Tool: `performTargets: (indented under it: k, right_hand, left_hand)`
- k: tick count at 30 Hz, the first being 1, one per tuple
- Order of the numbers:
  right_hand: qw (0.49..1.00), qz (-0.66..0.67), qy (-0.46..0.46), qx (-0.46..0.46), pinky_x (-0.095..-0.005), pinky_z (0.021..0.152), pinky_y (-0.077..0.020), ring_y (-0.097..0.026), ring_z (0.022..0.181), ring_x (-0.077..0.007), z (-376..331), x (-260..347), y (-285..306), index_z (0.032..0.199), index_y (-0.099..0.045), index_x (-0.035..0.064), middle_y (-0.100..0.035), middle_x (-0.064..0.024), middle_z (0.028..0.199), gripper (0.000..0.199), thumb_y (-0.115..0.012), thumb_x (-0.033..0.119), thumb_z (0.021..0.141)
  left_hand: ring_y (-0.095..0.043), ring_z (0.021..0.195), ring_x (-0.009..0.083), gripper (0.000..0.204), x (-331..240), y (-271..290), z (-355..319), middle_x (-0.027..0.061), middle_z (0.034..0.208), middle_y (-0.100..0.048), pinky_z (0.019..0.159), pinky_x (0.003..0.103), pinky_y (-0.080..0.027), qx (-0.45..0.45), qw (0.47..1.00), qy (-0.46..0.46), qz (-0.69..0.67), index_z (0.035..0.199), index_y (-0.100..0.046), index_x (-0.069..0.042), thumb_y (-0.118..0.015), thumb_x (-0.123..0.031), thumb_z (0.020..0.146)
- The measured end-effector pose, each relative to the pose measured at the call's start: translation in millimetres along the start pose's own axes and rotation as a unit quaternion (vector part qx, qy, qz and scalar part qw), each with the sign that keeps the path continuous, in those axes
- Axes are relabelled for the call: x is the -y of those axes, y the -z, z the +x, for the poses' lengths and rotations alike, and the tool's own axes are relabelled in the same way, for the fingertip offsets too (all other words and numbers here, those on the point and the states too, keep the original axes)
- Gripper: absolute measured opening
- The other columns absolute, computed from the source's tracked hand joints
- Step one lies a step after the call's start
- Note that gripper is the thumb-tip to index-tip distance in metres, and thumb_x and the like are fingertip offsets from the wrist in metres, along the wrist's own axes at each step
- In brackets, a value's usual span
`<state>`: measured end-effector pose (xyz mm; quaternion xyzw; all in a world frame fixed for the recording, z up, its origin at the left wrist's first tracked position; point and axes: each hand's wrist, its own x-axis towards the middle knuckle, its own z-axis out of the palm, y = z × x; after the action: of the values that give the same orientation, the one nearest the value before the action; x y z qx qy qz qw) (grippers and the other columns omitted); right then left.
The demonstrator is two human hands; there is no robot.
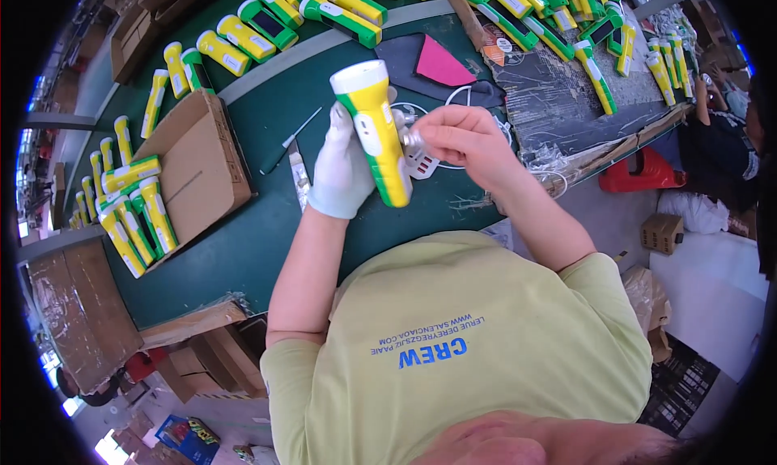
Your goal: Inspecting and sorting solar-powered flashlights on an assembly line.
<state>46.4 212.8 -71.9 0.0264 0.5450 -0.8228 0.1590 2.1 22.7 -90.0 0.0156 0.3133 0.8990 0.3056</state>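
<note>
Two hands, gloved left hand [341,167] gripping one yellow-green torch [375,131], bare right hand [464,138]

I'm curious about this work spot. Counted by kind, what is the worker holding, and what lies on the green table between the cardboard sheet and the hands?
Yellow-and-green flashlight, held in the gloved left hand: 1
Screwdriver: 1
Narrow pale strip: 1
Total: 3

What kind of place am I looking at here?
Most likely a small assembly workshop: dozens of identical yellow-and-green flashlights lie in rows on a green workbench, with a screwdriver and cardboard boxes close by.
</note>
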Motion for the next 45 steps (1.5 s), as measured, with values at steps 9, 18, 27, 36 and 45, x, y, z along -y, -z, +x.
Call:
performTargets:
  k: [9, 18, 27, 36, 45]
  right_hand:
    - [0.962, -0.222, 0.155, -0.025, -0.0196, 0.060, -0.0441, -0.056, 0.069, -0.0046, 1, 19, -21, 0.100, -0.069, -0.0034, -0.066, -0.0024, 0.083, 0.014, -0.062, 0.005, 0.090]
    - [0.808, -0.457, 0.370, -0.041, -0.0299, 0.057, -0.0491, -0.063, 0.066, -0.0252, -4, 24, -31, 0.088, -0.067, 0.0026, -0.067, -0.0099, 0.079, 0.008, -0.062, 0.002, 0.082]
    - [0.961, -0.190, 0.158, -0.123, -0.0212, 0.068, -0.0463, -0.058, 0.077, -0.0057, 18, -7, 9, 0.099, -0.069, 0.0017, -0.066, -0.0005, 0.088, 0.013, -0.063, 0.010, 0.091]
    - [0.808, -0.497, 0.300, -0.102, -0.0341, 0.068, -0.0541, -0.067, 0.083, -0.0273, -22, -2, -3, 0.102, -0.061, 0.0088, -0.062, -0.0114, 0.093, 0.043, -0.079, 0.008, 0.063]
    - [0.815, -0.364, 0.343, -0.294, -0.0284, 0.065, -0.0512, -0.068, 0.074, -0.0188, -53, 97, 85, 0.103, -0.062, 0.0026, -0.069, -0.0088, 0.083, 0.029, -0.070, 0.025, 0.085]
  left_hand:
    - [-0.057, 0.076, 0.0149, 0.070, 11, -9, -12, 0.0053, 0.085, -0.058, 0.068, 0.029, -0.047, -0.097, 0.989, 0.055, 0.093, 0.109, -0.056, -0.006, -0.040, -0.071, 0.089]
    - [-0.061, 0.080, 0.0144, 0.055, 16, -12, -26, 0.0081, 0.097, -0.060, 0.070, 0.029, -0.051, -0.082, 0.894, -0.223, 0.380, 0.121, -0.046, -0.001, -0.059, -0.047, 0.092]
    - [-0.050, 0.059, 0.0173, 0.080, 4, -43, -28, 0.0070, 0.072, -0.052, 0.057, 0.032, -0.044, -0.011, 0.999, -0.031, -0.007, 0.126, -0.049, -0.001, -0.032, -0.071, 0.091]
    - [-0.055, 0.094, 0.0223, 0.052, 21, -38, -20, 0.0089, 0.098, -0.052, 0.082, 0.033, -0.046, 0.007, 0.757, -0.395, 0.521, 0.102, -0.050, -0.008, -0.082, -0.007, 0.062]
    - [-0.043, 0.129, 0.0307, 0.074, -1, -32, -10, 0.0179, 0.140, -0.039, 0.105, 0.042, -0.037, -0.029, 0.894, -0.207, 0.395, 0.144, -0.026, -0.002, -0.061, -0.040, 0.092]
